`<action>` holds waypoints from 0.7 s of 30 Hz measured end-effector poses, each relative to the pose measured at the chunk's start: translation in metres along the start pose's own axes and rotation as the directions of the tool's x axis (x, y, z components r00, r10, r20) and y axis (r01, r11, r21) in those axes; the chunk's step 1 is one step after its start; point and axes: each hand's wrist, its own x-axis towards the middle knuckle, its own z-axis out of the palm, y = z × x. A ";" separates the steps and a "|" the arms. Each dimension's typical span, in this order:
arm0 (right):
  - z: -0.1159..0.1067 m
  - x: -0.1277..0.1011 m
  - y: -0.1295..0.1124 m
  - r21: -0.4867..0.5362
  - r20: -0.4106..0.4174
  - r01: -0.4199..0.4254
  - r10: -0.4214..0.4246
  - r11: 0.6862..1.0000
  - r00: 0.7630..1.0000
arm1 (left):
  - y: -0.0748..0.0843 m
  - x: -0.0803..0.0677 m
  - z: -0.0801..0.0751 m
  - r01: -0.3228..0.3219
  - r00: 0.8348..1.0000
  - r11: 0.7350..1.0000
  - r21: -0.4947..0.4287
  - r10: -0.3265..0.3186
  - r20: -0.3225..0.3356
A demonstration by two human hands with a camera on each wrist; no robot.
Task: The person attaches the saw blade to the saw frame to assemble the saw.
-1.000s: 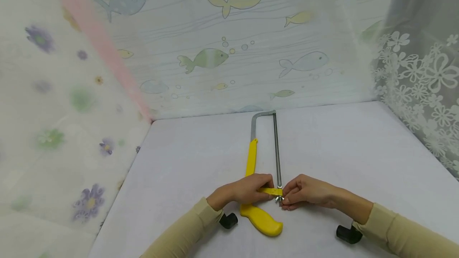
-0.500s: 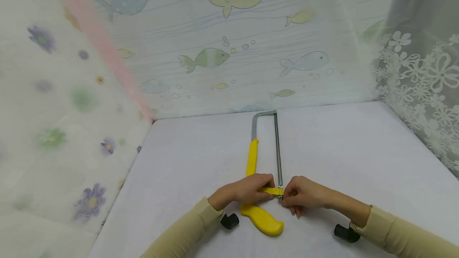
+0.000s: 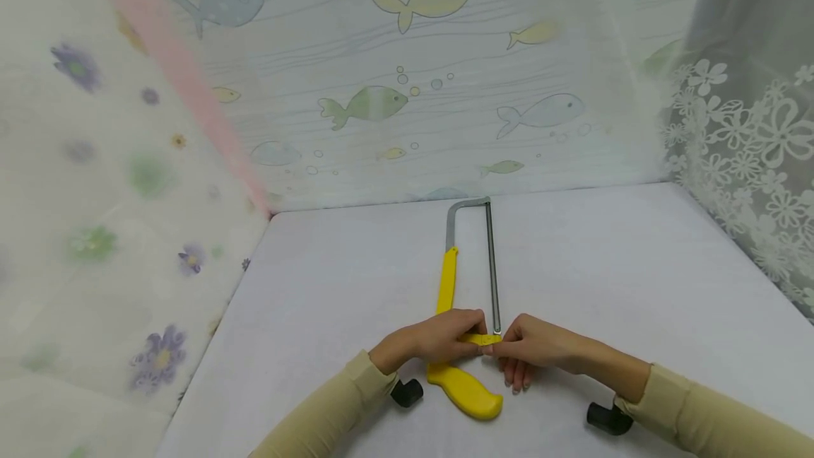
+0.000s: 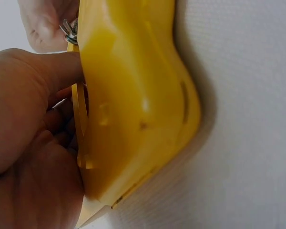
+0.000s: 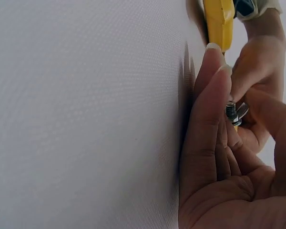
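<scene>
A hacksaw [image 3: 448,280] with a yellow frame and grey front lies flat, its yellow handle [image 3: 472,396] toward me. Its blade [image 3: 492,267] runs along the right side. My left hand [image 3: 439,336] grips the frame's short yellow arm near the blade's lower end. At that end my right hand [image 3: 537,343] pinches at the wing nut [image 5: 236,113] with thumb and index finger, the other fingers lying lower by the cloth. In the head view those fingers hide the nut; the left wrist view shows its metal wings [image 4: 69,31] beside the yellow handle.
A white cloth [image 3: 343,267] covers the table under the saw. Behind it hangs a curtain [image 3: 292,69] printed with fish, with flowered fabric [image 3: 83,246] at left and lace [image 3: 757,126] at right. Black wrist-worn pieces [image 3: 608,418] sit under both sleeves.
My right hand has moved slightly left, its thumb and index finger now covering the wing nut, while its other fingers have extended downward. The left hand and saw stay in place.
</scene>
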 end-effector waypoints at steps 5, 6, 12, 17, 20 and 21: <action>-0.001 -0.001 -0.003 -0.013 -0.053 -0.020 0.019 1.000 0.998 | 0.000 0.001 -0.001 -0.001 1.000 1.000 -0.005 0.001 0.003; -0.002 -0.002 -0.004 -0.020 -0.068 -0.020 0.019 1.000 0.998 | 0.000 0.001 -0.002 -0.003 1.000 1.000 -0.006 0.003 0.003; -0.006 -0.004 0.001 0.020 -0.063 0.034 -0.033 0.999 0.997 | 0.000 0.000 -0.002 -0.003 1.000 1.000 -0.014 0.003 0.000; -0.012 -0.004 0.008 0.148 0.009 0.068 -0.070 0.987 0.998 | 0.001 0.000 -0.002 0.007 1.000 1.000 -0.021 -0.007 -0.001; -0.016 -0.003 0.012 0.223 0.053 0.074 -0.088 0.972 0.995 | 0.002 0.000 -0.002 0.015 1.000 1.000 -0.022 -0.015 -0.001; -0.017 -0.003 0.013 0.243 0.068 0.075 -0.094 0.967 0.993 | 0.002 0.001 -0.001 0.017 1.000 1.000 -0.024 -0.017 0.000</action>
